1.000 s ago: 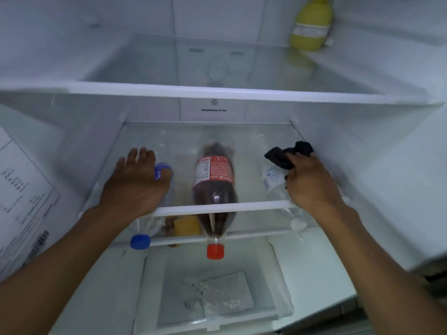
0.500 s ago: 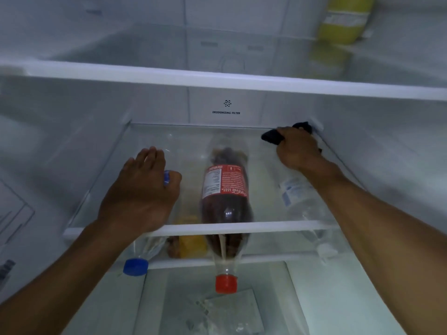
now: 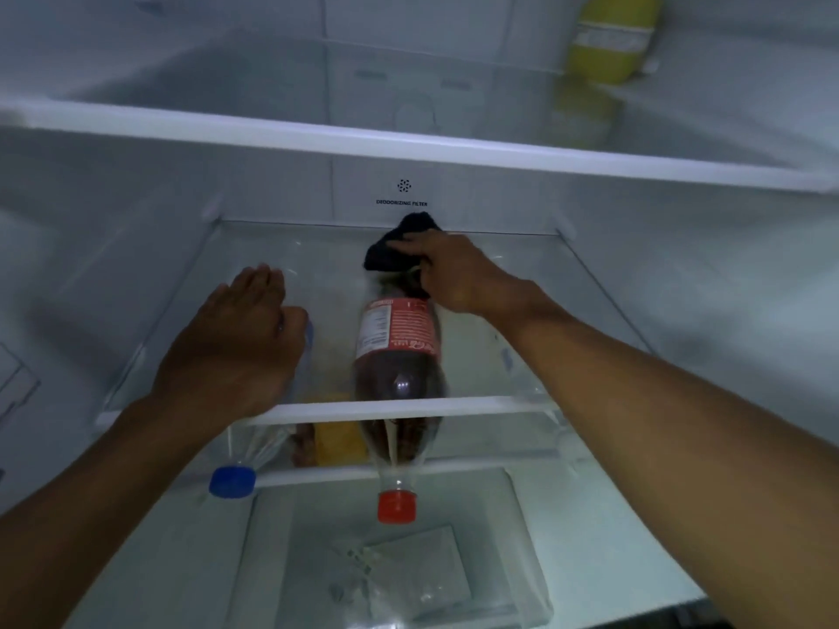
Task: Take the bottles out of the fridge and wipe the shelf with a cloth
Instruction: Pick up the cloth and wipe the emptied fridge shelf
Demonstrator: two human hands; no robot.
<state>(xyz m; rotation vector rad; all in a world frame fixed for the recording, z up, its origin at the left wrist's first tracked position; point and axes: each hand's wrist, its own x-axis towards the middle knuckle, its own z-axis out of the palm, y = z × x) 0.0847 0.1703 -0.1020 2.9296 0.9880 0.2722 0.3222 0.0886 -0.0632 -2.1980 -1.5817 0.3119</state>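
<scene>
Clutching a crumpled black cloth [image 3: 399, 247], the right hand [image 3: 458, 274] is pressing the glass shelf [image 3: 545, 311]; left hand [image 3: 236, 347] is lying flat, released.

Black cloth [image 3: 399, 247], red-labelled dark cola bottle [image 3: 399, 356] with red cap [image 3: 397, 506], blue cap [image 3: 232, 481], yellow bottle [image 3: 608, 43].

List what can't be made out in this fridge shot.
Head view only:
- Clear bottle with the blue cap: body hidden by the left hand and the shelf's front rail.
- Yellow bottle: top cut off by the frame edge, label blurred.
- Cola bottle: label print too small and blurred.
- Black cloth: partly covered by the right hand.
</scene>
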